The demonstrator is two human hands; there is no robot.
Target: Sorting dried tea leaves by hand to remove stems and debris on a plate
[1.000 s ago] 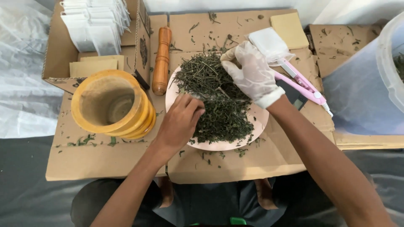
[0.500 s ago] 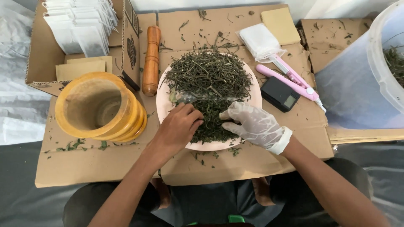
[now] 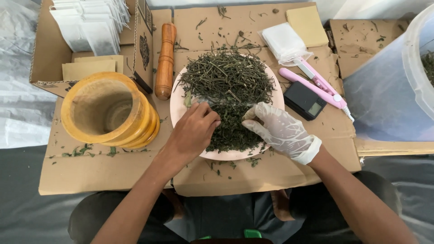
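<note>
A pink plate (image 3: 230,156) on cardboard holds a heap of dried green herb stems and leaves (image 3: 226,77). My bare left hand (image 3: 192,133) rests on the plate's near left side. Its fingertips pinch the end of a clear plastic piece (image 3: 226,103) that lies across the herbs. My right hand (image 3: 280,131), in a thin white glove, lies on the near right part of the heap. The gloved fingers are spread and touch the herbs close to the plastic piece's other end.
A yellow wooden mortar (image 3: 108,108) and a wooden pestle (image 3: 165,61) lie left of the plate. A cardboard box (image 3: 45,58) of white sachets (image 3: 90,27) stands far left. To the right are a black pocket scale (image 3: 305,100), a pink sealer (image 3: 316,86), white bags (image 3: 282,41) and a translucent bucket (image 3: 398,81).
My gloved right hand came down from the far right rim of the plate to the near right part of the herbs. My left hand stayed pinching the clear piece.
</note>
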